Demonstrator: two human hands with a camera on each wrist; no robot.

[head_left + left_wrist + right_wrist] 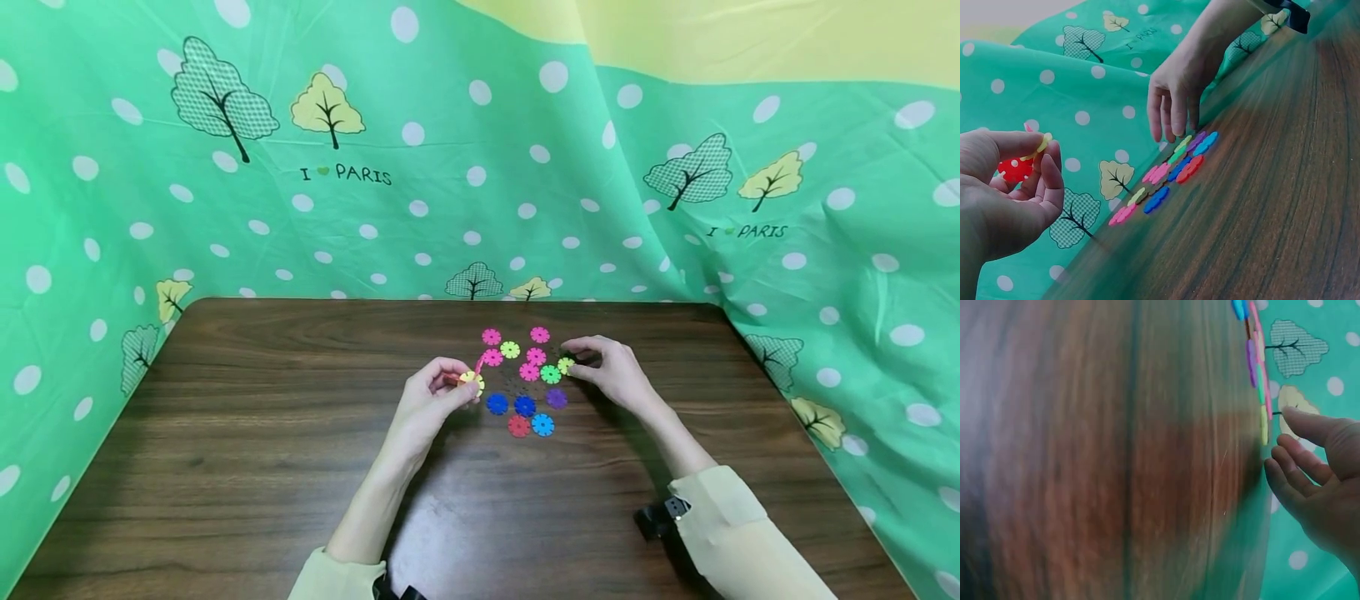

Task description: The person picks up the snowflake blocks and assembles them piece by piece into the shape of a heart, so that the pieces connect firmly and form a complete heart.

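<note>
My left hand (431, 400) pinches a yellow notched plastic disc (1044, 145) between thumb and fingers, above the table. A red disc (1015, 170) shows joined behind it, and a pink disc (479, 364) sticks up edge-on. My right hand (617, 375) hovers at the right end of the loose discs, its thumb and fingers spread apart. Right by that thumb in the head view lies a yellow-green disc (566, 366), with a green disc (551, 374) beside it. Nothing shows between the right fingers in the right wrist view.
Flat on the brown wooden table (247, 467) lie several pink discs (539, 334), a second yellow-green disc (510, 350), blue discs (497, 404), a purple disc (557, 398), a light blue disc (543, 425) and a red disc (519, 426). A green dotted curtain (420, 217) hangs behind.
</note>
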